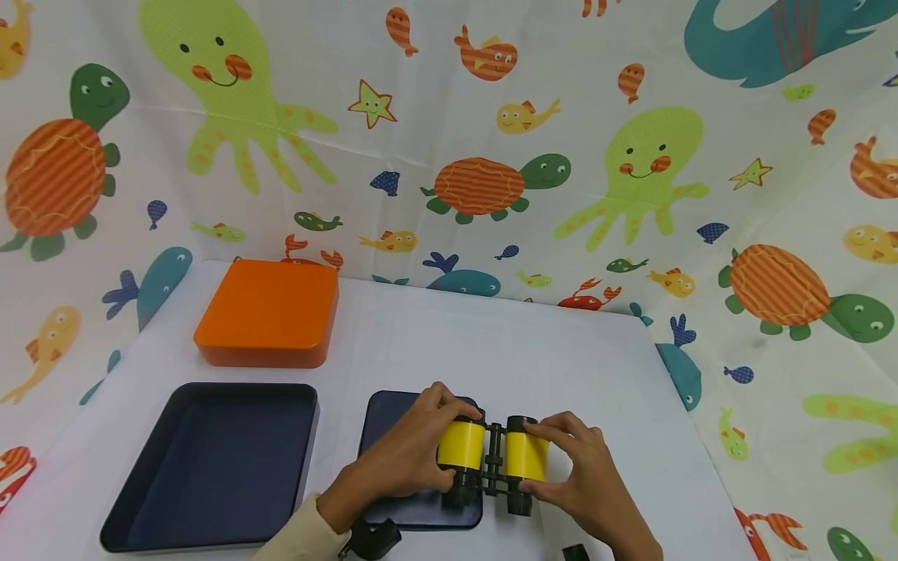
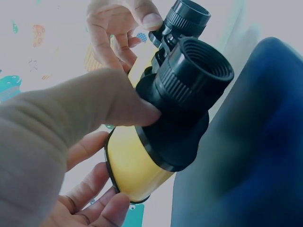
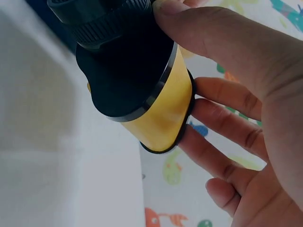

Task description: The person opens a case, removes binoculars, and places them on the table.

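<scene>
Both hands hold a pair of yellow and black binoculars (image 1: 526,456) over the right edge of a small dark tray (image 1: 393,413). The left hand (image 1: 419,448) grips the left barrel, thumb near the eyepiece and fingertips at the far end, as the left wrist view shows on the yellow barrel (image 2: 135,163). On the other side, the right hand (image 1: 578,471) pinches the right barrel between thumb and fingers. In the right wrist view, its fingertips touch the black rim beyond the yellow barrel (image 3: 163,120). The binoculars' undersides are hidden in the head view.
A large dark open tray (image 1: 224,460) lies at the left of the white table (image 1: 575,358). Behind it sits an orange box (image 1: 270,312). A cloth printed with sea animals (image 1: 435,93) hangs at the back and around the table's sides.
</scene>
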`<action>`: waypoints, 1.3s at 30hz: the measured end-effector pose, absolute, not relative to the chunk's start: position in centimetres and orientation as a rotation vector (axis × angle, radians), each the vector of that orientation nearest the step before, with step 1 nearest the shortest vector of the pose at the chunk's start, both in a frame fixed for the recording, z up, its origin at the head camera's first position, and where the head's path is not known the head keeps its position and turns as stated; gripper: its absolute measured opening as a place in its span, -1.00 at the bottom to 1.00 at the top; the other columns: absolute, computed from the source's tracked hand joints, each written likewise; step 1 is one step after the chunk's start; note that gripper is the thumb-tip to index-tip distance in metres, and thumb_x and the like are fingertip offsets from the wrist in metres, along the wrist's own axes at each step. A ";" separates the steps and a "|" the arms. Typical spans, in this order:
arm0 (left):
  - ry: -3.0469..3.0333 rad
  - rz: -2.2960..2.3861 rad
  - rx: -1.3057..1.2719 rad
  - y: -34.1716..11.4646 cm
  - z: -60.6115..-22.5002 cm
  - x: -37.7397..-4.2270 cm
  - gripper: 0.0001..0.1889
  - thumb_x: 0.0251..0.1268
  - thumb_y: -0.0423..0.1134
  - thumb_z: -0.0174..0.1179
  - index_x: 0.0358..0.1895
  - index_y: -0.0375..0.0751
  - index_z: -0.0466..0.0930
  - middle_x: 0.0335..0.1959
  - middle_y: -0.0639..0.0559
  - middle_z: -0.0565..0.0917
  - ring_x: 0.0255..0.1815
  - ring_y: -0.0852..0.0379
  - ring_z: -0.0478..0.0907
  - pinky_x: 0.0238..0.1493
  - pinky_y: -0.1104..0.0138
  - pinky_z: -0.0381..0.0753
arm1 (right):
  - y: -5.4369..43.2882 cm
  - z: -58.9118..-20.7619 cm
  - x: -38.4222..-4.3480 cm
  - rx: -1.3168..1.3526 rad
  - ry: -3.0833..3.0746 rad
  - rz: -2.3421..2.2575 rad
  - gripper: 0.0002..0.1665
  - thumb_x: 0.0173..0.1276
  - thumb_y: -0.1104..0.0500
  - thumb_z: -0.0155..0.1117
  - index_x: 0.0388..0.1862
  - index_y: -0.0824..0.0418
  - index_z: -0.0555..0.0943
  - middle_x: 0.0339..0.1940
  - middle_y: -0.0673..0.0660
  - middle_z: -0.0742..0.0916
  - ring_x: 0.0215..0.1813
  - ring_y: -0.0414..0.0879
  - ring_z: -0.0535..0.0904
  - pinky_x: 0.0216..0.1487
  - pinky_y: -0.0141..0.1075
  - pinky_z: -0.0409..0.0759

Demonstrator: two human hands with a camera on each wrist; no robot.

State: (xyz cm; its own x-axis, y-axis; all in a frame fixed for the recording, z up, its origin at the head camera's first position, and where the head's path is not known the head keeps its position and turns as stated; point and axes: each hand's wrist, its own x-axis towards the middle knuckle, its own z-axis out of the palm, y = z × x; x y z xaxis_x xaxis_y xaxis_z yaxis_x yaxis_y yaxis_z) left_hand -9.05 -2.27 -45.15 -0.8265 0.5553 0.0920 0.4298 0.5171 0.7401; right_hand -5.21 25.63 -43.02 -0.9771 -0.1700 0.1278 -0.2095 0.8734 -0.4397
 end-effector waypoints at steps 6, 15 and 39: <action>2.589 1.186 0.869 -1.1 -45.8 -9.4 -0.20 -0.05 -0.24 0.60 0.39 0.11 0.54 0.17 0.07 0.42 0.11 0.14 0.38 0.06 0.36 0.64 | 26.8 -43.5 -5.4 0.289 -2.959 0.725 -0.13 -0.21 -0.13 0.89 0.21 -0.20 0.77 -0.02 -0.21 0.69 0.01 -0.13 0.56 0.17 0.02 0.55; 2.578 1.178 0.863 0.5 -46.4 -9.8 -0.19 -0.07 -0.19 0.63 0.38 0.15 0.55 0.13 0.12 0.39 0.11 0.18 0.36 0.07 0.40 0.62 | 28.2 -44.2 -5.5 0.227 -2.972 0.726 -0.15 -0.20 -0.16 0.88 0.19 -0.17 0.78 0.00 -0.18 0.69 0.05 -0.13 0.57 0.20 0.08 0.56; 2.549 1.166 0.909 4.2 -47.2 -10.8 -0.20 -0.08 -0.19 0.64 0.36 0.15 0.57 0.08 0.12 0.40 0.07 0.20 0.35 -0.03 0.47 0.58 | 31.7 -45.1 -5.5 0.203 -2.980 0.679 -0.15 -0.17 -0.11 0.88 0.21 -0.12 0.77 0.01 -0.11 0.69 0.09 -0.01 0.64 0.17 0.19 0.55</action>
